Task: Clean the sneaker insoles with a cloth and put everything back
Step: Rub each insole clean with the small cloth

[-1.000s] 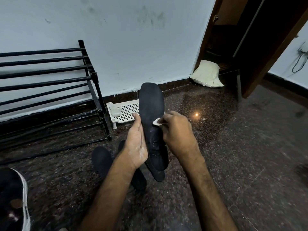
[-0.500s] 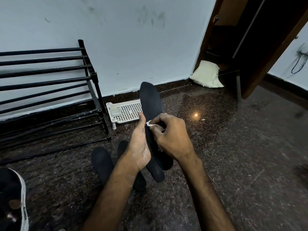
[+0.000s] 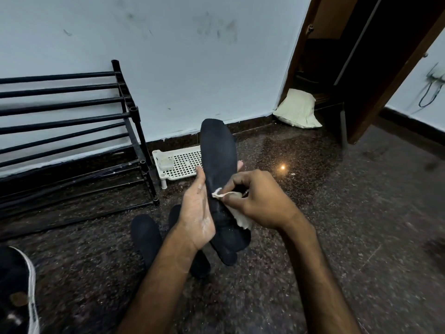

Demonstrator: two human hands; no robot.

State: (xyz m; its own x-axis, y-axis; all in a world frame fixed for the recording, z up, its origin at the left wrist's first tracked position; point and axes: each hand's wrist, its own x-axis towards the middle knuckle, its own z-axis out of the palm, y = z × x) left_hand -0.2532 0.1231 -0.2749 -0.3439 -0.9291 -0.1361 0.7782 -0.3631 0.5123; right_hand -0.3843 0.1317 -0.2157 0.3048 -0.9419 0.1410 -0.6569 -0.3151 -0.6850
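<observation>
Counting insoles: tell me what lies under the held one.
On the floor below the held insole lie a floor insole and a second insole, partly covered by the left hand. A dark tip pokes out beneath; its rest is hidden.

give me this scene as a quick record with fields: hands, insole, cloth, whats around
left hand: grips the insole, toe end pointing up
right hand: pinches the cloth against the insole's middle
floor insoles: dark, lying below the hands, partly hidden by the left arm
sneaker: on the floor, bottom left edge of view
rack: black, against the wall, left
tray: white, perforated, on the floor behind the insole
stage: wiping; insoles out of the sneaker
</observation>
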